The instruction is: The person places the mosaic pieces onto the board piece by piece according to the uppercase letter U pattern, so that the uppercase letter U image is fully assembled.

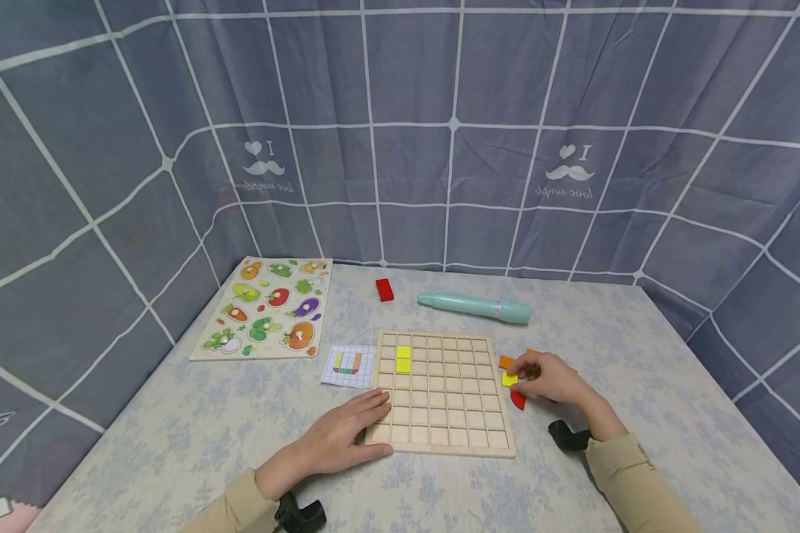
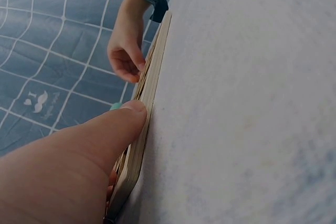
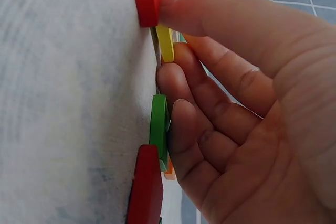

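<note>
While the right hand (image 1: 545,376) works the loose pieces, its grip is together on a yellow tile (image 1: 509,380), just right of the board, thumb on one side, fingertips on the other.

Over to the writing: the curtain (image 1: 413,163) reads "I", a heart, a moustache and "love simple", printed twice along the far side, and the words run mirror-wise! The pen (image 1: 473,307) has a pale band, its marks too small to read.

To the containers: the board (image 1: 450,397) is a grid of shallow cells, and two yellow squares (image 1: 403,366) sit one behind the other in the second column from the left. Far left, the puzzle (image 1: 267,309) is full of vegetables. The card (image 1: 349,367), just left of the board, carries a coloured U shape.

And the left hand (image 1: 340,435)? Its grip is apart, fingers straight, resting on the board's near left corner and covering some cells.

A red tile (image 1: 384,289) lies on the counter (image 1: 173,444) beyond the board. By the right hand come an orange tile (image 1: 506,361), a red quarter-round (image 1: 518,400) and a green tile (image 3: 158,124), the hand hiding others from above.
</note>
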A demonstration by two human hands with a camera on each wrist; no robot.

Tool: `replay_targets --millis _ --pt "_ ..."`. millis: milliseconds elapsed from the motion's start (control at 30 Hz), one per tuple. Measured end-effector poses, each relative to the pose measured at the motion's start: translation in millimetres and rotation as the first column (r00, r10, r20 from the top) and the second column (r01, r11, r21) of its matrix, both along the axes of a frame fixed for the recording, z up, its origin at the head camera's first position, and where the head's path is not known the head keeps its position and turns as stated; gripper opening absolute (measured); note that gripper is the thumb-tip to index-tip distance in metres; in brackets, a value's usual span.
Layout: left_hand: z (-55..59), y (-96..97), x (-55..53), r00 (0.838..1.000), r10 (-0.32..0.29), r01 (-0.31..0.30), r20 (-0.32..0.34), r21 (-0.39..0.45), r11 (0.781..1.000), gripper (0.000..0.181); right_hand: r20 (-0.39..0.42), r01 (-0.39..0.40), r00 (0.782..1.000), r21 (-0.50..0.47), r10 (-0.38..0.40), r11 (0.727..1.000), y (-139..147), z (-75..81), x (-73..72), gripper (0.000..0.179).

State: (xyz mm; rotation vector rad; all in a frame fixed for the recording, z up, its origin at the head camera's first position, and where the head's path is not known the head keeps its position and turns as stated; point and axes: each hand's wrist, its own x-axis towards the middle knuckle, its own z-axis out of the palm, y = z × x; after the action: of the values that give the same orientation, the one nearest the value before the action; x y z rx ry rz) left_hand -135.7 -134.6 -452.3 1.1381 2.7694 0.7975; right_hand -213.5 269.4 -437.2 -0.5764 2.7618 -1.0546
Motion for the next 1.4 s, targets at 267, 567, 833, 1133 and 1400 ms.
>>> replay_targets --millis 267,567,833,1133,1400 --pt "-0.8 -0.6 1.3 1.000 -0.001 0.001 0.003 -0.002 1.000 0.068 0.015 -0.012 1.000 0.017 0.011 1.000 0.2 2.6 -0.5 0.024" --pt "-0.7 -0.7 2.1 1.000 -0.001 0.001 -0.003 0.005 1.000 0.068 0.037 -0.036 0.999 -0.061 0.038 0.997 -6.5 15.0 -1.8 0.024" --pt "0.2 -0.5 1.1 1.000 0.001 -0.001 -0.001 0.013 1.000 0.069 -0.022 -0.079 0.997 -0.073 0.077 0.994 -28.3 35.2 -7.8 0.020" --pt "0.3 0.3 0.8 1.000 -0.002 0.002 -0.007 0.016 1.000 0.068 -0.065 -0.156 0.987 -0.127 0.149 0.979 -68.4 50.2 -11.1 0.024" --pt "-1.0 0.7 0.9 1.000 -0.002 0.002 -0.022 0.012 1.000 0.068 -0.043 -0.205 0.979 -0.111 0.201 0.973 -104.5 51.7 -17.9 0.020"
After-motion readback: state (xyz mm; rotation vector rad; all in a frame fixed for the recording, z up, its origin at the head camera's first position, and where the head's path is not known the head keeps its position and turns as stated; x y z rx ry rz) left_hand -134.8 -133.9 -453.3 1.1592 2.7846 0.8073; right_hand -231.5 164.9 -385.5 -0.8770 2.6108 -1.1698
